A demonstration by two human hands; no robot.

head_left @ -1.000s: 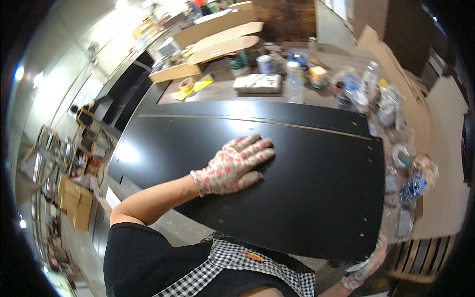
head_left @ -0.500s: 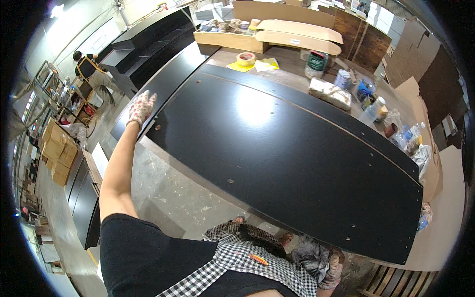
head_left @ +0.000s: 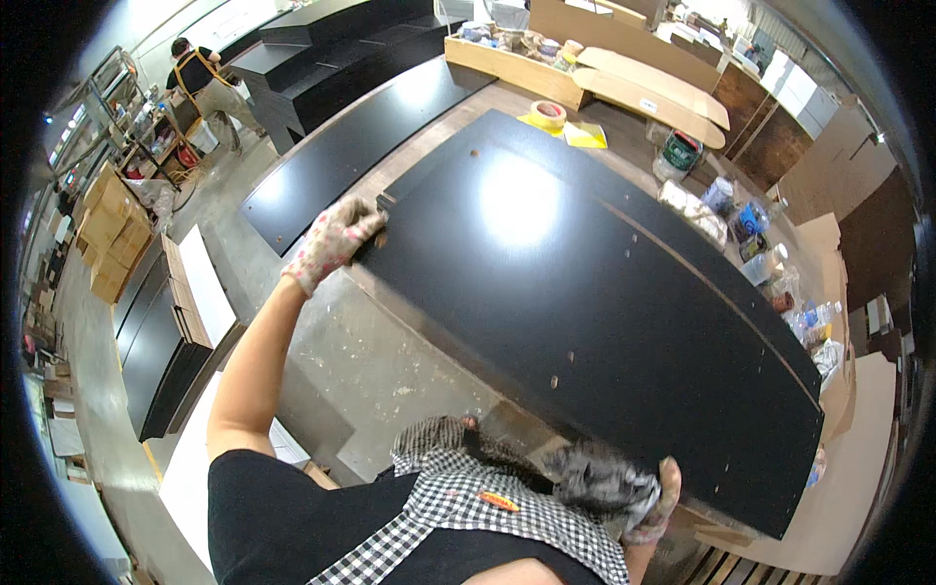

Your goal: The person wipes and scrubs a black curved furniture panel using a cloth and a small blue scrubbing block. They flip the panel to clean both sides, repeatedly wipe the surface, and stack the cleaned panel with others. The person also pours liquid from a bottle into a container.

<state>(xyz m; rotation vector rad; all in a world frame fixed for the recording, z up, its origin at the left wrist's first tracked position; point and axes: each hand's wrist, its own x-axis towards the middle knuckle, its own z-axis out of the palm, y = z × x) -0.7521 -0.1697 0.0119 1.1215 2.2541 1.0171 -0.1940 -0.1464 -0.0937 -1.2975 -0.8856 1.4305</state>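
Observation:
A large black panel [head_left: 546,283] lies at a slant across the workbench. My left hand [head_left: 334,244], in a white glove with a pink pattern, has its fingers curled over the panel's left end near the corner. My right hand [head_left: 660,509], gloved too, is at the near edge toward the right, its thumb pointing up beside the edge. It holds a bunched grey-and-black rag [head_left: 606,487], and its other fingers are largely hidden. A second, narrower black panel [head_left: 361,146] rests beyond my left hand, with a gap between the two.
Tape [head_left: 548,114], a wooden tray [head_left: 512,70] and several jars and bottles [head_left: 765,263] occupy the bench's far side. Stacked black panels [head_left: 161,366] stand low on the left. Cartons [head_left: 112,229] are behind them. A co-worker [head_left: 210,88] stands at the far left.
My left hand has left the narrower panel and gripped the large panel's left end. A gap has opened between the panels. My right hand has come up to the near edge.

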